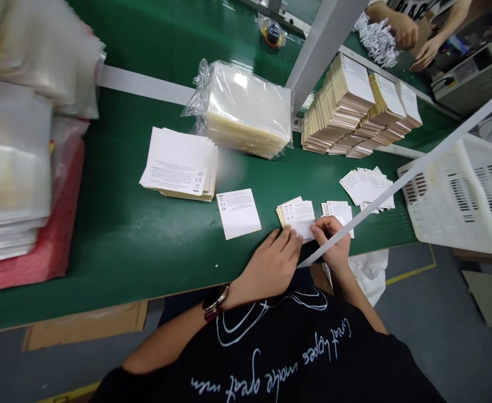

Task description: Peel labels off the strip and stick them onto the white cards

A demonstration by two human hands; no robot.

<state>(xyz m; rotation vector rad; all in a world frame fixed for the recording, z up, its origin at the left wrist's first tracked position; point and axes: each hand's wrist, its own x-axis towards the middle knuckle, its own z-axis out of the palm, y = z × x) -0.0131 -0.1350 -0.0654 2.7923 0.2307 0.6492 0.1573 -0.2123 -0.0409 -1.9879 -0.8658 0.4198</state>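
Observation:
My left hand [273, 260] lies palm down at the table's front edge, fingers stretched out, their tips resting on a small fan of printed white cards [300, 215]. With thumb and forefinger pinched, my right hand [333, 243] holds the right edge of a card in that fan. Just behind the right hand is another small group of cards [340, 210]. To the left of the fan a single printed card [239, 214] lies flat, and beyond it stands a thicker stack of larger cards [181, 162].
Clear plastic sleeves in a wrapped pack [249, 106], banded paper stacks [342, 106] and loose cards [367, 186] sit on the green table [145, 240]. Plastic bags [10, 162] are at left, a white basket [464, 190] at right. A white strip [417, 168] crosses the view. A co-worker's hands [426, 53] are at top right.

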